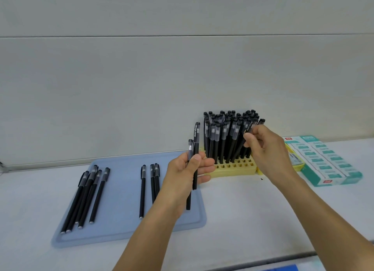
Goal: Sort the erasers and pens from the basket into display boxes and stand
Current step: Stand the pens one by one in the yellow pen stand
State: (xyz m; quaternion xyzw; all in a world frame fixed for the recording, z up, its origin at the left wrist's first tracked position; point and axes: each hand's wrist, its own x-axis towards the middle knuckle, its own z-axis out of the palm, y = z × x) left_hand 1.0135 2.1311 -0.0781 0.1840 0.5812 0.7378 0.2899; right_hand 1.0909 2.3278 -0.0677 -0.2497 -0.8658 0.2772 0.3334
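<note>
My left hand (pixel 187 172) grips two black pens (pixel 195 149) upright, just left of the yellow pen stand (pixel 234 168). The stand is packed with several black capped pens (pixel 226 133) at its back rows; its front holes are bare. My right hand (pixel 263 147) pinches one black pen (pixel 245 137) that leans over the stand's right side with its lower end down among the holes. Several more black pens (pixel 89 196) lie on the blue tray (pixel 121 230), and a group of three (pixel 150 185) lies nearer my left wrist.
Display boxes of green-and-white erasers (pixel 323 161) sit to the right of the stand, against a yellow box edge (pixel 297 165). A grey wall runs behind the white tabletop (pixel 242 220). A dark table edge crosses the bottom right.
</note>
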